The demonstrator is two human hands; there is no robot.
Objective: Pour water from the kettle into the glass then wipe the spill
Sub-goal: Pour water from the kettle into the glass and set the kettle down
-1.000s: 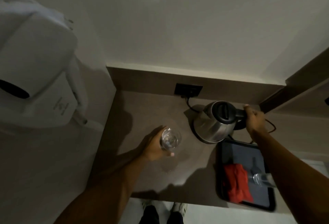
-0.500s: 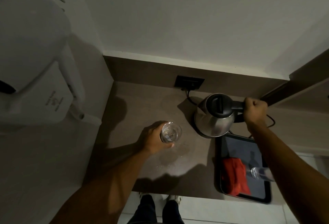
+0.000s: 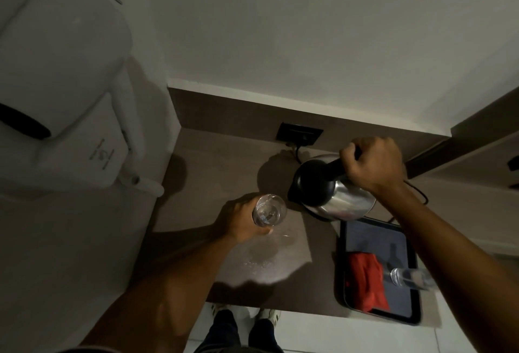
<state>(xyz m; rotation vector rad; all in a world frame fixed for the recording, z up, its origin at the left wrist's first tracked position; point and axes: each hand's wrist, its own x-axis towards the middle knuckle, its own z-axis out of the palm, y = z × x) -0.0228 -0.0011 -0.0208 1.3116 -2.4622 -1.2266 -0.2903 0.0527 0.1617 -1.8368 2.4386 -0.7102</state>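
Observation:
My left hand [image 3: 243, 220] holds a clear glass [image 3: 269, 210] just above the brown counter [image 3: 219, 167]. My right hand [image 3: 373, 162] grips the black handle of a steel kettle [image 3: 341, 194] with a black lid. The kettle is lifted and tilted to the left, its lid end toward the glass, a short gap between them. Water drops [image 3: 257, 263] glisten on the counter below the glass. A red cloth [image 3: 365, 279] lies in a black tray [image 3: 415, 314] at the right.
A second glass [image 3: 408, 278] lies in the tray, partly behind my right forearm. A black wall socket [image 3: 299, 134] with the kettle's cord sits at the back. A white wall-mounted appliance [image 3: 56, 80] hangs at the left. My feet show below the counter's front edge.
My right hand has lifted the kettle off its spot and tipped it leftward toward the glass. The left hand with the glass has stayed about where it was.

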